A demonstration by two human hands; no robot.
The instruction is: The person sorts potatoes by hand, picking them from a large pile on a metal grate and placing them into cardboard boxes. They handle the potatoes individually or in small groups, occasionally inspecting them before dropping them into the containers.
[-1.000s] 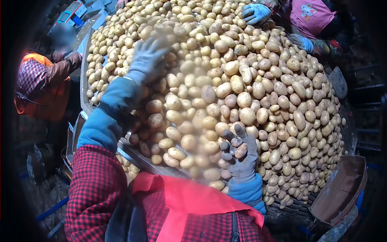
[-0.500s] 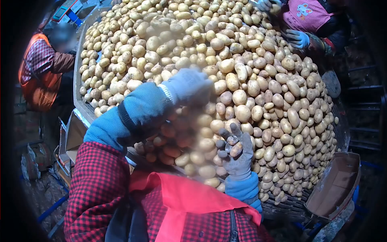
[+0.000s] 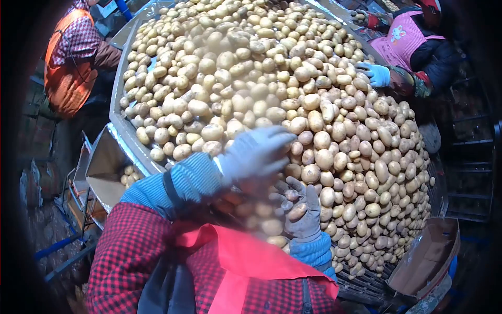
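A large heap of potatoes [image 3: 361, 157] lies before me. Over its near left part my left hand [image 3: 256, 152], in a pale grey glove, reaches across with fingers stretched out; its fingertips are somewhat blurred and its palm side is hidden. Just below and to the right, my right hand [image 3: 305, 213], in a darker grey glove, is turned palm up with curled fingers. It cradles small potatoes [image 3: 297, 211] against the palm and fingers. Between my hands and the red apron [image 3: 251, 251], the nearest potatoes are blurred and shaded.
A metal rim [image 3: 116, 99] bounds the heap at left. One cardboard box [image 3: 107, 157] with several potatoes stands beside it; another box [image 3: 426, 256] sits lower right. A person in an orange vest [image 3: 68, 78] is at left, one in a pink apron [image 3: 400, 39] at upper right.
My left hand has come down and slightly right, closer to my right hand, its fingers now extended. The right hand still cradles the small potatoes. The whole view has shifted a little.
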